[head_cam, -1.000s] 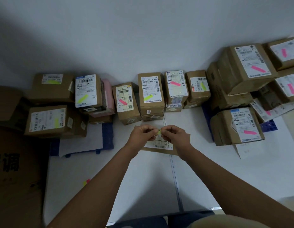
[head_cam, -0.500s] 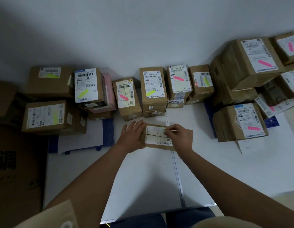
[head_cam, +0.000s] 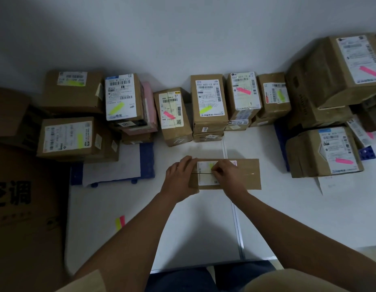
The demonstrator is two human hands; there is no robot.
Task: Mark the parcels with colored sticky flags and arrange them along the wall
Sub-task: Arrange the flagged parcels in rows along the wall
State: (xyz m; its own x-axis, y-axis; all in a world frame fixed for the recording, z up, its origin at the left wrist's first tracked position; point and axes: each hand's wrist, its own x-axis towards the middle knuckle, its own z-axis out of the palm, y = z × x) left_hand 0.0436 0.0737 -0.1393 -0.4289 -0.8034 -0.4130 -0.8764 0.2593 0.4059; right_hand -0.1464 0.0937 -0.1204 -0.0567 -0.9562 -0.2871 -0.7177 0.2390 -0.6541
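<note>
One flat parcel (head_cam: 241, 173) lies on the white floor (head_cam: 288, 218) in front of the row, well apart from the wall (head_cam: 183, 39). On its label (head_cam: 205, 172) sits one yellow flag (head_cam: 212, 165). The left hand (head_cam: 178, 178) rests on the parcel's left end, fingers straight and laid over the edge. The right hand (head_cam: 229, 175) lies over the label, fingers bent, fingertips pressing at the flag; whether they pinch it cannot be told.

Along the wall stand boxes with flags I can count: five yellow and six pink, eleven in all. One, with a pink flag (head_cam: 169, 115), stands just behind the parcel. One pad of spare flags (head_cam: 120, 222), yellow and pink, lies on the floor near the left forearm, beside a big carton (head_cam: 25, 218).
</note>
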